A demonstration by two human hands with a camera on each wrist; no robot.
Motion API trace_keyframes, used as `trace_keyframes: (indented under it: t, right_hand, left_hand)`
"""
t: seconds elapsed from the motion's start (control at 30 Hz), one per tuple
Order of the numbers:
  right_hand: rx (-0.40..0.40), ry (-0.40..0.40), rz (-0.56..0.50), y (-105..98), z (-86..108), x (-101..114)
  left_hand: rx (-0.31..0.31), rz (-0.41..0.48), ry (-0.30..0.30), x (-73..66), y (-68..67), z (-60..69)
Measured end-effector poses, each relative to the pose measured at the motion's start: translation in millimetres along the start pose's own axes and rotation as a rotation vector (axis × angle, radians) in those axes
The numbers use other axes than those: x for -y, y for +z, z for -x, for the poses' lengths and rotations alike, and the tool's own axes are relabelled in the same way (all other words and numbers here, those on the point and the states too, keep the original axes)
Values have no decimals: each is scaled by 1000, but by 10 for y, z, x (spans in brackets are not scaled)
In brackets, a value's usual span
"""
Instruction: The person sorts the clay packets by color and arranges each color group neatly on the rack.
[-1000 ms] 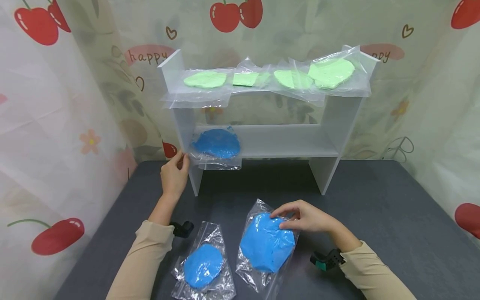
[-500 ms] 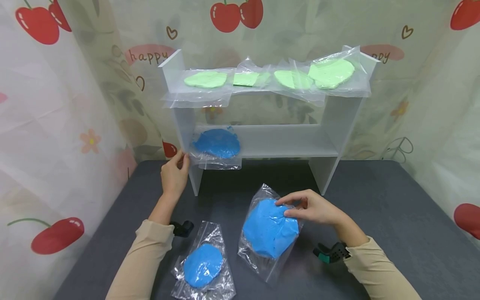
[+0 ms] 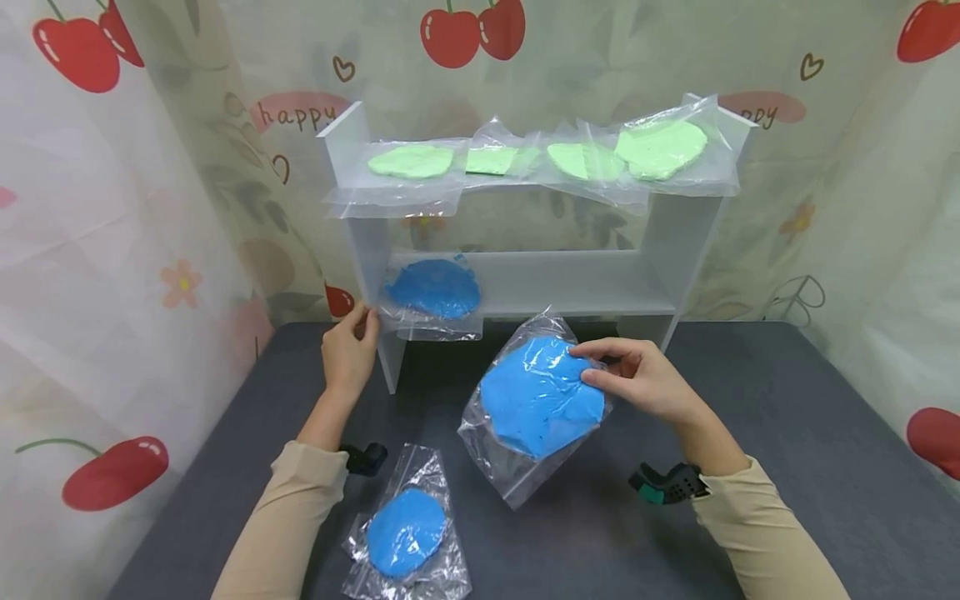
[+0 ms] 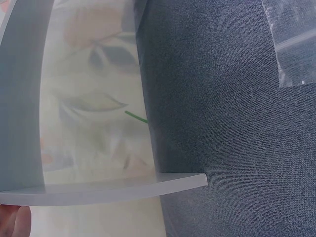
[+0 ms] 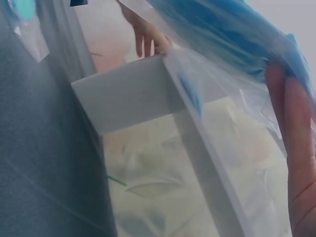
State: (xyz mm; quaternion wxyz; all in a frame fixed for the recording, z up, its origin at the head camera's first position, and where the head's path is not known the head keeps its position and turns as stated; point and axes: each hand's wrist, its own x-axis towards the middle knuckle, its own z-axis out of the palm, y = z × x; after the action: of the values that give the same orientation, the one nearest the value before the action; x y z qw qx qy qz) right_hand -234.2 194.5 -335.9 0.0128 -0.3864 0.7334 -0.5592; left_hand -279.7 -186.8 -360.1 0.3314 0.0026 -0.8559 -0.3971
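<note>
My right hand (image 3: 637,375) pinches the right edge of a clear zip bag with a flat blue clay-like disc (image 3: 542,398) in it. The bag is tilted in the air before the shelf's lower front. My left hand (image 3: 350,350) touches the outer left side of the white shelf unit (image 3: 570,282), its fingertips by the panel's front edge. The left wrist view shows only some fingers (image 4: 15,221) outside the panel. A bagged darker blue disc (image 3: 435,287) lies on the middle shelf's left end. Another bagged blue disc (image 3: 406,532) lies on the table.
Several bagged pale green pieces (image 3: 411,160) line the top shelf, their bags overhanging its front edge. The unit stands on a dark table (image 3: 750,433). Patterned cloth (image 3: 187,208) hangs at the back and sides. A thin cord (image 3: 802,296) is at the back right.
The right hand has lifted the bagged blue disc off the table, up and forward toward the shelf. The left hand stays against the shelf's side.
</note>
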Motion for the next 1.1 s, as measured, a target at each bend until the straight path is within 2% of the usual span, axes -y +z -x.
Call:
trace_keyframes:
  t: [0.37,0.7,0.87,1.1]
  right_hand:
    - [-326,2,-80,53,-152,78]
    - [-599,-12,-298,173,-368,77]
    - [-737,10,-375,230,-509,89]
    - [-911,4,-392,289,-710,29]
  left_hand:
    - [-3,-5,-3,-14,-7,7]
    - [7,-3,-18,1,4,10]
    - [7,0,-17,-2,-5,10]
    - [-1,0,-5,1,-1,4]
